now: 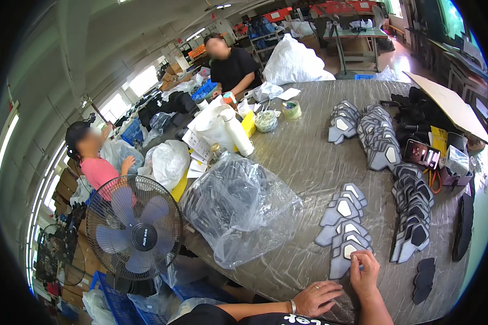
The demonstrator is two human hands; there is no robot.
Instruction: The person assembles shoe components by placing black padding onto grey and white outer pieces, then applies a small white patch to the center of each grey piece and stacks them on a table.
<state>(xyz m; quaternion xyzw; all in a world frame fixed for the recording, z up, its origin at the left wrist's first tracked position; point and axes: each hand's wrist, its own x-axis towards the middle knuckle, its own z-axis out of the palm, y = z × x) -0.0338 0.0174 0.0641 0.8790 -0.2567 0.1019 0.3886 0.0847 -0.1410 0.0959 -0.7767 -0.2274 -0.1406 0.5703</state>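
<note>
Several grey foam-like pads with pale angular centres overlap in a row (348,241) in front of me. My right hand (365,273) is at the near end of that row, thumb and fingers pinched together beside the white centre of the nearest pad. Whatever lies between those fingertips is too small to make out. To its left, my left hand (316,298) rests palm down near the table's front edge, fingers stretched out. Part of a grey piece (342,311) shows by the left fingers. A dark scalloped piece (424,280) lies right of my right hand.
More overlapped pads (379,138) lie farther back, with another row (412,216) at right. A clear plastic bag (238,211) covers the table's left part. A fan (135,227) stands beyond the left edge. A phone (422,154) leans at right. Two people are across the table.
</note>
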